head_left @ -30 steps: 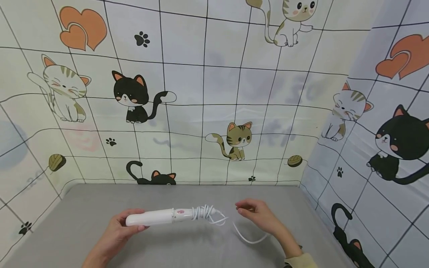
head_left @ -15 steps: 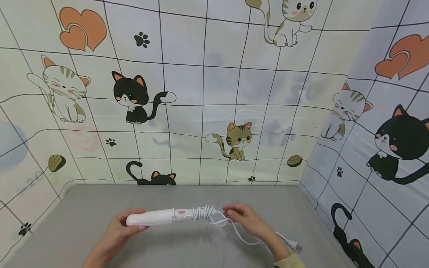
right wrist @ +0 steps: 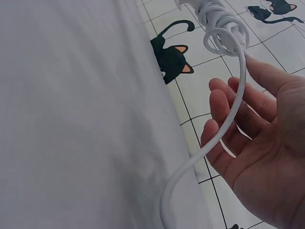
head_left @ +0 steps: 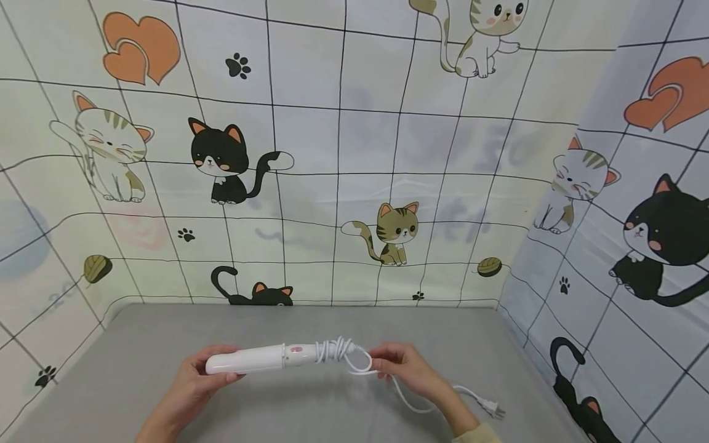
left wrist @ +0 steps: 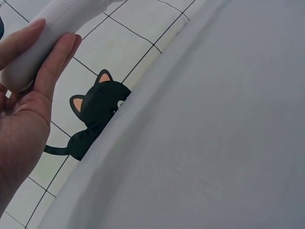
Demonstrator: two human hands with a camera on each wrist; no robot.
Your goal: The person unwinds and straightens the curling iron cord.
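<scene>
White wand-shaped appliance, held up over the grey tabletop, sits near six o'clock in the head view. From where I stand it runs almost level, its rounded end toward nine o'clock and its corded end toward three. The left hand grips that rounded end, thumb on one side, fingers on the other. A pink oval mark shows near the corded end, where white cord is wound in several turns. The right hand is at the cord's loose loop, fingers softly bent and thumb by the strand; I cannot tell whether it pinches. Toward four o'clock from that hand lies the plug. Cat-printed cloth hangs at twelve.
</scene>
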